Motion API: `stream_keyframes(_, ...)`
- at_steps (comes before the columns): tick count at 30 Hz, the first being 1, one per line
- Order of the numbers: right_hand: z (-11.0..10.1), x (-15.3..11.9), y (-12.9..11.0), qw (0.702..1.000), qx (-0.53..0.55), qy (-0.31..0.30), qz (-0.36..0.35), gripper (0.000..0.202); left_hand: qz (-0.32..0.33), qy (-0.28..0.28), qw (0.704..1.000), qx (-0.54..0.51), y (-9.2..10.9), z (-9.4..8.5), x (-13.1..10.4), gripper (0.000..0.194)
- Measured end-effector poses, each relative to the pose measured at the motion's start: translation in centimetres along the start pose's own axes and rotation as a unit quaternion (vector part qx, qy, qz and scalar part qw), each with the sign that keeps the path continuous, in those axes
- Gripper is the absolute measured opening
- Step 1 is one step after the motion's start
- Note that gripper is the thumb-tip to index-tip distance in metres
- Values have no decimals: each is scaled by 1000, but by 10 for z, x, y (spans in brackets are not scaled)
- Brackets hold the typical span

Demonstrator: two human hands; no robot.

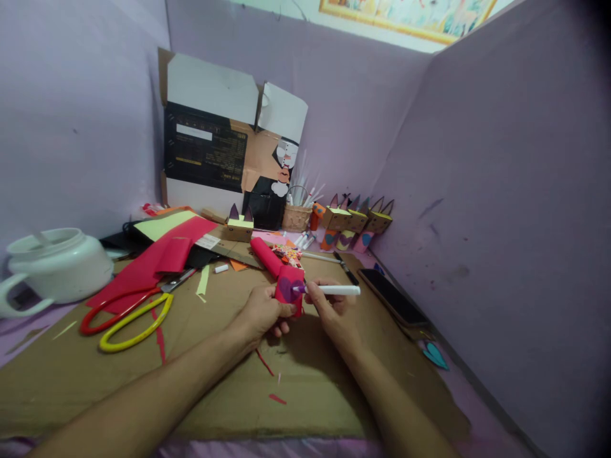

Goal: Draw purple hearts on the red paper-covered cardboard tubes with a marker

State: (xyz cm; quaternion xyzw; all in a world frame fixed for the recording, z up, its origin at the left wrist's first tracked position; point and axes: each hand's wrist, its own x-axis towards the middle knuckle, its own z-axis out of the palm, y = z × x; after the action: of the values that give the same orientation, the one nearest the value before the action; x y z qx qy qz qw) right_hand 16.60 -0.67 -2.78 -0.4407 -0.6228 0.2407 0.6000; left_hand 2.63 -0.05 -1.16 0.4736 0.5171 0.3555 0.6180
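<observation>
Between thumb and fingers, my left hand [267,312] grips a small red paper piece [296,275], which looks like a tube, above the cardboard sheet [229,388]. A purple heart [289,289] shows on its front. My right hand [334,308] is closed round a white marker [338,290], its purple tip touching or very near the heart's right side. Just behind the red piece lies a red paper roll [265,256], beside a patterned paper piece [287,254]. A small white cap [221,269] rests to the left.
Scissors [136,321] with red and yellow handles and a white pot [62,264] are at left. Red paper [157,254] lies behind the scissors. A phone [394,296] is at right. Several eared cardboard figures [337,219], a basket of markers [296,216] and an opened box [205,149] stand behind.
</observation>
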Motion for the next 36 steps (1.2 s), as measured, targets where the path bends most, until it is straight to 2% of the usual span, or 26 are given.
stream_keyframes(9,1,0,2,1000,4,-3,-22,16,0,-8,1000,-1,0,0,1,24)
stream_keyframes(12,0,0,0,1000,-9,-9,-14,16,2,-5,1000,-1,1,1,0,22)
stream_keyframes(18,-2,0,-5,999,-29,20,-5,21,-1,-1,1000,1,1,1,-1,14)
stream_keyframes(23,0,0,1,1000,-8,12,-18,16,5,-2,1000,5,1,1,-1,21)
stream_keyframes(29,-1,1,-6,1000,-27,4,4,22,4,1,1000,5,1,0,-1,14)
stream_keyframes(32,-1,0,-2,1000,-1,19,-9,16,7,-4,1000,4,1,1,-1,12)
stream_keyframes(36,0,-1,6,999,16,4,-34,14,13,-5,1000,14,0,1,-1,16)
